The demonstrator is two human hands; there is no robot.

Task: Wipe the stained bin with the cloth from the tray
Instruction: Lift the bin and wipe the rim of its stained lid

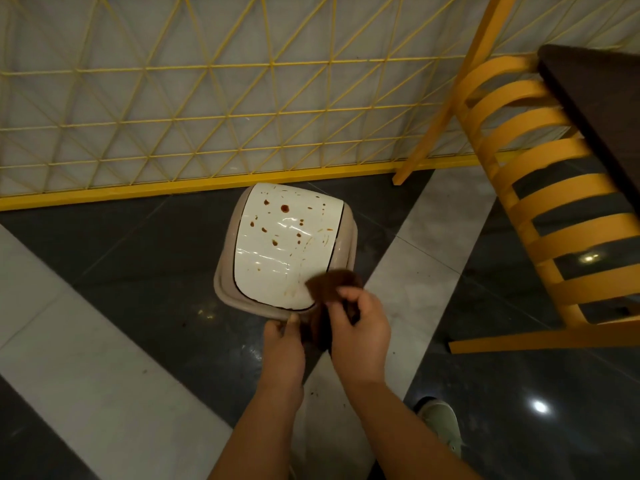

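A beige bin (221, 271) with a white swing lid (280, 258) stands on the floor in front of a yellow fence. Brown spots and smears cover the lid, mostly on its far half. A dark brown cloth (330, 282) lies bunched over the lid's near right corner and hangs down between my hands. My right hand (360, 327) pinches the cloth from above. My left hand (282, 344) sits just below the bin's near rim, with its fingers on the hanging part of the cloth.
A yellow wire fence (207, 98) runs behind the bin. A yellow slatted chair (554, 202) and a dark table edge (595, 105) stand to the right. My shoe (441, 420) shows at the bottom right. The floor is glossy dark tile with pale stripes.
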